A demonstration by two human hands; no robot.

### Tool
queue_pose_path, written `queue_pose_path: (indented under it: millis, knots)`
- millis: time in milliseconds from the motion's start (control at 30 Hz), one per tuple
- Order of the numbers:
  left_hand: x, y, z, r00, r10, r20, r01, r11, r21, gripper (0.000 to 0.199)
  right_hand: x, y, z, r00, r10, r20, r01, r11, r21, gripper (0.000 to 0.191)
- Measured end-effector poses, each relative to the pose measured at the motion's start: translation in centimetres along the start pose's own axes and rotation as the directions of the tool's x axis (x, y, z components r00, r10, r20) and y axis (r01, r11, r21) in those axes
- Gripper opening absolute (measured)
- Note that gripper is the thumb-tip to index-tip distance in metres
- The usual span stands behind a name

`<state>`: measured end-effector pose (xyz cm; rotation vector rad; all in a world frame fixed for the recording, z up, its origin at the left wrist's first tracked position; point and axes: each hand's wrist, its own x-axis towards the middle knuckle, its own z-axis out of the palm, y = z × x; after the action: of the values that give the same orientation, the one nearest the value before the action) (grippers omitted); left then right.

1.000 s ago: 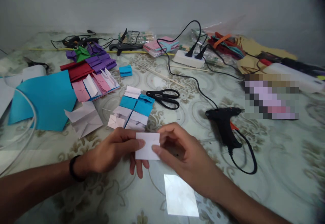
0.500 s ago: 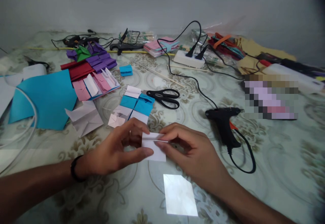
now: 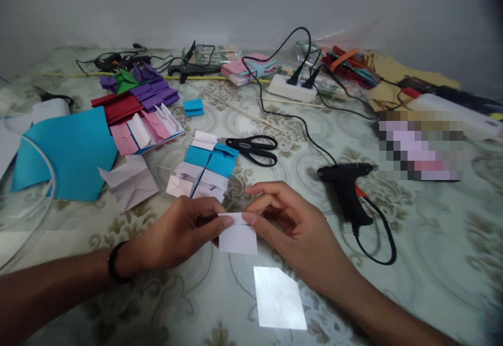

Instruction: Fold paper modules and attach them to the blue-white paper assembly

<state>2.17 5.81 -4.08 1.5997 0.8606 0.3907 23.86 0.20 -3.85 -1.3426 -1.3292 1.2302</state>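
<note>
A small folded piece of white paper (image 3: 238,239) is held up over the table in front of me. My left hand (image 3: 178,231) pinches its upper left corner between thumb and fingers. At its upper right edge, my right hand (image 3: 293,225) pinches it with the thumb in front; the other fingers are curled and partly raised behind. A fold line runs across the paper near the top. Just beyond my hands lie blue and white folded papers (image 3: 208,160), beside black-handled scissors (image 3: 255,147).
A black glue gun (image 3: 346,189) rests at the right, its cable running to a white power strip (image 3: 291,89). Blue paper (image 3: 66,152), crumpled white paper (image 3: 129,182) and pink folded papers (image 3: 159,123) lie left. A bright white patch (image 3: 280,299) shows on the table near me.
The raised fold on the white paper has been turned down, and its front now faces me flatter. My left thumb moved up to the top edge; my right fingers lifted slightly.
</note>
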Motion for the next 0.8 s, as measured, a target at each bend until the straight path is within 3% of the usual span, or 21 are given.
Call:
queue_pose_path:
  millis: [67,133,200,300,433,533,667,800]
  knots:
    - [-0.1,0.2,-0.1,1.000,0.027,-0.009,-0.027,0.999,0.027,0.036,0.0,-0.2,0.0,0.997,0.047,0.063,-0.045,0.998,-0.032,0.015]
    - [-0.3,0.3,-0.2,0.999,0.053,-0.001,-0.053,0.998,0.041,0.034,0.0,-0.4,0.1,0.991,0.063,0.117,-0.055,0.996,-0.070,0.022]
    - [-0.4,0.3,-0.2,0.997,0.077,-0.002,-0.076,0.995,0.057,0.033,0.0,-0.6,0.1,0.993,0.012,0.118,0.001,0.994,-0.109,0.029]
    - [-0.6,0.2,0.0,0.984,0.168,-0.052,-0.161,0.980,0.117,0.029,0.0,-0.7,0.0,0.991,-0.103,0.085,0.116,0.979,-0.169,0.024]
    - [-0.9,0.2,0.1,0.912,0.390,-0.126,-0.337,0.889,0.310,0.016,0.0,-0.6,0.0,0.980,-0.193,0.048,0.199,0.952,-0.231,0.010]
    - [-1.2,0.6,0.1,0.861,0.502,-0.085,-0.422,0.797,0.432,0.021,0.0,-0.5,0.0,0.957,-0.282,0.064,0.289,0.927,-0.240,0.009]
    - [-1.6,0.7,0.3,0.829,0.558,-0.025,-0.470,0.721,0.510,0.026,-0.2,-0.4,0.0,0.905,-0.416,0.089,0.425,0.876,-0.228,0.012]
    - [-1.8,0.6,0.6,0.866,0.499,-0.006,-0.409,0.717,0.564,0.024,-0.4,-0.4,0.0,0.905,-0.417,0.085,0.425,0.877,-0.223,0.014]
